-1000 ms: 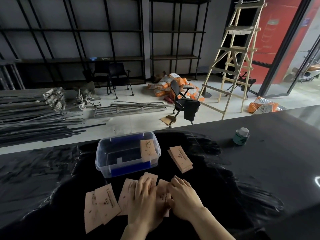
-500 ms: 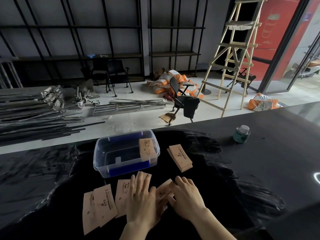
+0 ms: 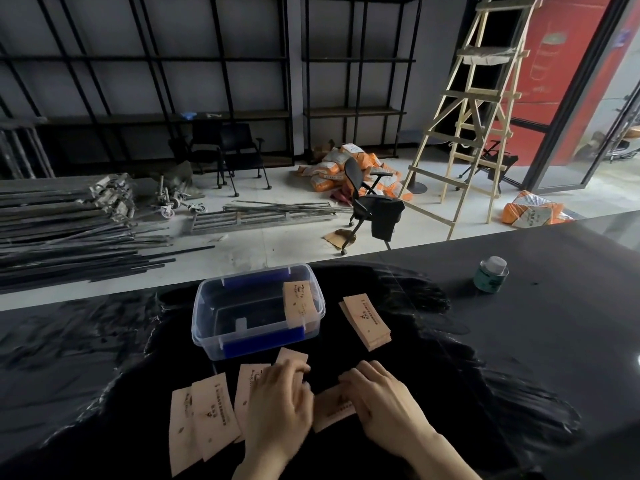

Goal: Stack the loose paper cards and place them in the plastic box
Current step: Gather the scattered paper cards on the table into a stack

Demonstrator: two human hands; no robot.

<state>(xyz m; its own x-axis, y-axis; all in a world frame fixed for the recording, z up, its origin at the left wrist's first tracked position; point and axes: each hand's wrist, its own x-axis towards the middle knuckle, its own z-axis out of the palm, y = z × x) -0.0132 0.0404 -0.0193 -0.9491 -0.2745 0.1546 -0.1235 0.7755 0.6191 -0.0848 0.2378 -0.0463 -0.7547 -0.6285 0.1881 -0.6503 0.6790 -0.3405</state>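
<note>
Several tan paper cards lie loose on the black table. Two overlapping cards [image 3: 201, 424] sit at the near left. My left hand [image 3: 277, 403] rests palm down on two more cards [image 3: 249, 386], fingers slightly curled. My right hand [image 3: 381, 403] lies on the right end of a tilted card [image 3: 332, 408], fingers pressed on it. A neat stack of cards [image 3: 367, 320] lies right of the clear plastic box [image 3: 207, 306]. The box stands open beyond my hands, with one card [image 3: 299, 304] leaning inside its right end.
A small green jar with a pale lid [image 3: 491, 274] stands at the far right of the table. The table's far edge runs just behind the box. Beyond it are a floor with metal bars, chairs, sacks and a wooden ladder.
My hands have drawn apart. The right hand slid the tilted card toward me and to the right, leaving a bare gap between the hands. The left hand's fingers have curled in.
</note>
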